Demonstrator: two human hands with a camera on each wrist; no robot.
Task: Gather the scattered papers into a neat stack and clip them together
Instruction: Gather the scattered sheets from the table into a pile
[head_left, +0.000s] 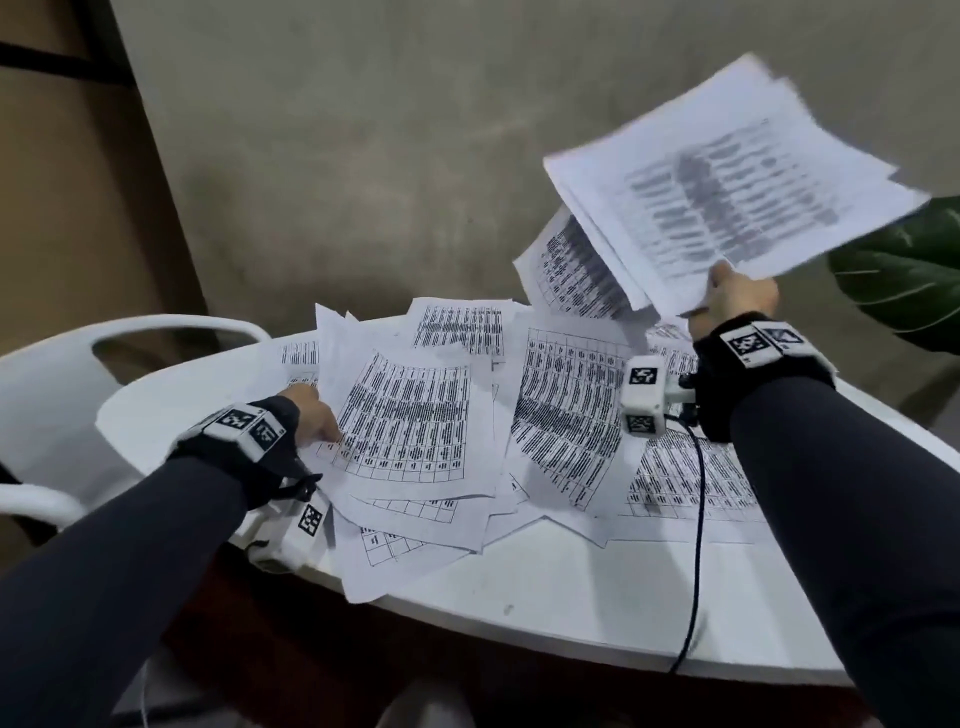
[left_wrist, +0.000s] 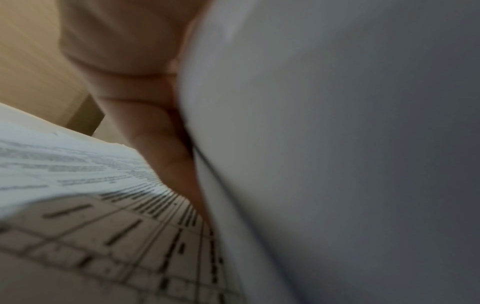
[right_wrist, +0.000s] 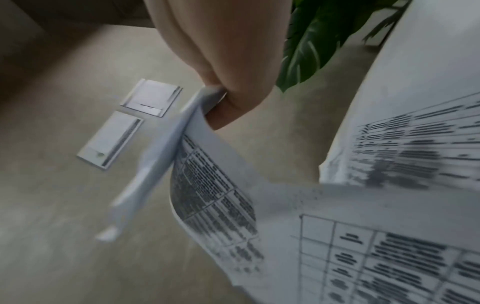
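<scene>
A bundle of sheets is held aloft by the right hand, pinched betw. thumb & fingers, while loose papers on the white table are pinched at their edge by the left hand.

This looks like a plain office or meeting corner. Printed papers full of tables lie all over a round white table, with a white plastic chair beside it. A bare grey wall with wall sockets stands behind, and a green leafy plant grows near.
</scene>
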